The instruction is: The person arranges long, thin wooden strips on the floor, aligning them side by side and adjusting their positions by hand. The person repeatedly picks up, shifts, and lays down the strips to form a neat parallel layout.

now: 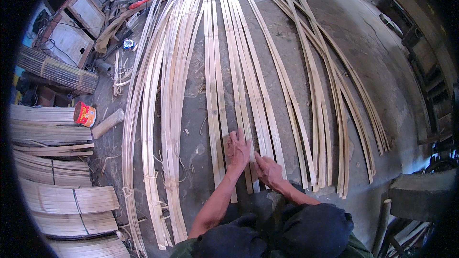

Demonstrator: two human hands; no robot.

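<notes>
Long pale bamboo strips (237, 74) lie lengthwise on the floor in front of me. My left hand (238, 149) rests on the middle strips with its fingers stretched forward. Just right of it and a little nearer, my right hand (269, 170) is closed with its fingertips at the edge of a bamboo strip (251, 177). Its underside is hidden, so the exact grip shows only in part. Beside the left hand runs a separate pair of strips (213, 100). Further strips (271, 119) pass under or close by the right hand.
Thick strip bundles (174, 100) lie to the left, and crossing strips (315, 67) to the right. Tied stacks of slats (71, 200), a red tub (84, 114) and a wooden cylinder (108, 123) stand along the left. A grey block (423, 193) is at the lower right.
</notes>
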